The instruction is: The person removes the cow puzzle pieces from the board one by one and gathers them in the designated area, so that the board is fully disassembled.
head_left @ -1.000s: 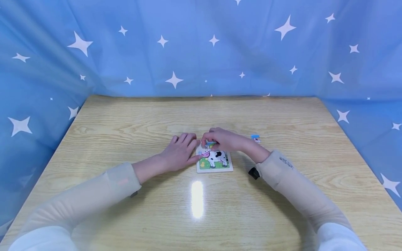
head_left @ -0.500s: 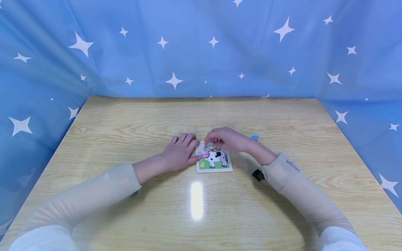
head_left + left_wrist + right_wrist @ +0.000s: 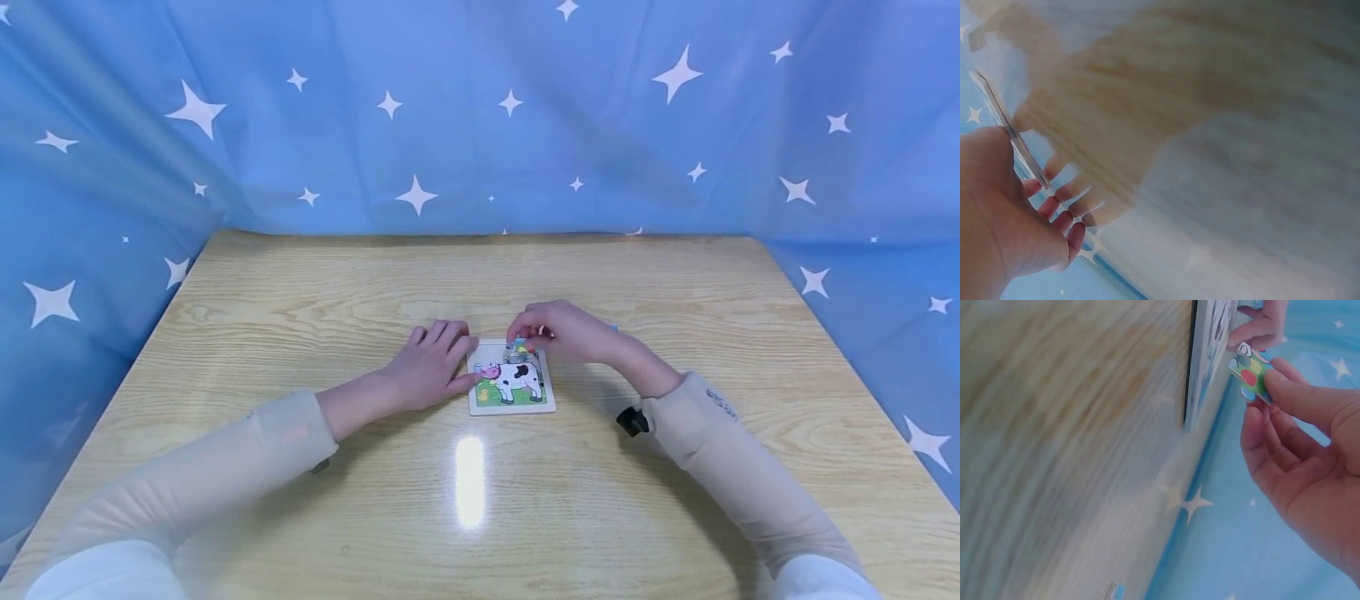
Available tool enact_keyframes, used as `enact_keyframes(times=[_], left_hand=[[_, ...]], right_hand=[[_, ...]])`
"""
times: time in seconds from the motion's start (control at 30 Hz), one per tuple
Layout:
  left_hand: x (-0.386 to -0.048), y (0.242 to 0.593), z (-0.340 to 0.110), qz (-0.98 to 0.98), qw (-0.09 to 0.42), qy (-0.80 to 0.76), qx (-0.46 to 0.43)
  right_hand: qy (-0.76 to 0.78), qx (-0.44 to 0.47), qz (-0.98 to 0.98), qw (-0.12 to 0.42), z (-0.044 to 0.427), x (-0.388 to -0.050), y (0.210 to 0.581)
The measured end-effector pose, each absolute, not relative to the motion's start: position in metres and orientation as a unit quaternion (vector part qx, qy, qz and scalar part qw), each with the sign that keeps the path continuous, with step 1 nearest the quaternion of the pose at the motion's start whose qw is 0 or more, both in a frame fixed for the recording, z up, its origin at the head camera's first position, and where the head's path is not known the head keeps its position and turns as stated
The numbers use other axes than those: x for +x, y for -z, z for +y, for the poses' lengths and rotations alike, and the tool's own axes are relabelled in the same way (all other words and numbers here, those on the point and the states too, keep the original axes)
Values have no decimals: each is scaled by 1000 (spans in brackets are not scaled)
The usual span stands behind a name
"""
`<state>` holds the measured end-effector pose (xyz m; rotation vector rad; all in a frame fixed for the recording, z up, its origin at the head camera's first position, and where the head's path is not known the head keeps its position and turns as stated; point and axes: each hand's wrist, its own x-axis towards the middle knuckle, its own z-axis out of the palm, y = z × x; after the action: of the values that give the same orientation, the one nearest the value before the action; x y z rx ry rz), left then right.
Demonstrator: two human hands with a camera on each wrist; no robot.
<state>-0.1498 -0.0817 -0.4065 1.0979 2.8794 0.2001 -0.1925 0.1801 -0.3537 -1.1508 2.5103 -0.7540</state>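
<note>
A square jigsaw puzzle board (image 3: 513,409) with a cow picture lies at the middle of the table; part of its upper left is bare. My left hand (image 3: 431,367) lies at the board's left side, thumb across the edge, fingers spread and relaxed. In the left wrist view the board (image 3: 1015,140) shows edge-on beside the left hand (image 3: 1016,219). My right hand (image 3: 566,332) is over the board's upper right. Between its thumb and fingers it pinches a jigsaw piece (image 3: 1249,375), green with red and yellow patches, held apart from the board in the right wrist view.
Another blue-edged jigsaw piece (image 3: 615,327) lies on the table (image 3: 360,283) beyond the right wrist, mostly hidden by it. A blue curtain (image 3: 450,125) with white stars hangs behind the table.
My right hand has moved to the right across the top of the board, lifting the pinched piece and baring the upper left. The left hand has stayed still.
</note>
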Motion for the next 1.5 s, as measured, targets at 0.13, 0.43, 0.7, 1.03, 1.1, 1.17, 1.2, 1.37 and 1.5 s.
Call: enact_keyframes(times=[0.13,0.43,0.7,1.03,1.1,1.17,1.2,1.37,1.5], left_hand=[[-150,407,-81,932,27,-68,356],[-149,407,-83,930,21,-73,360],[-148,409,-85,928,20,-72,364],[-148,410,-82,926,-1,-83,367],[-147,410,-82,926,-8,-86,368],[-147,409,-82,926,-9,-87,367],[-147,409,-82,926,-8,-87,368],[-148,410,-83,929,10,-80,362],[-150,409,-84,929,15,-77,360]], right_hand=[[255,-399,870,139,187,-193,354],[252,-393,874,133,200,-194,352],[253,-369,883,145,212,-195,352],[251,-354,890,142,234,-199,347],[251,-348,892,143,238,-200,347],[254,-339,894,145,242,-201,346],[256,-335,895,147,244,-201,346],[264,-316,899,148,253,-201,344],[264,-299,905,149,259,-201,343]])
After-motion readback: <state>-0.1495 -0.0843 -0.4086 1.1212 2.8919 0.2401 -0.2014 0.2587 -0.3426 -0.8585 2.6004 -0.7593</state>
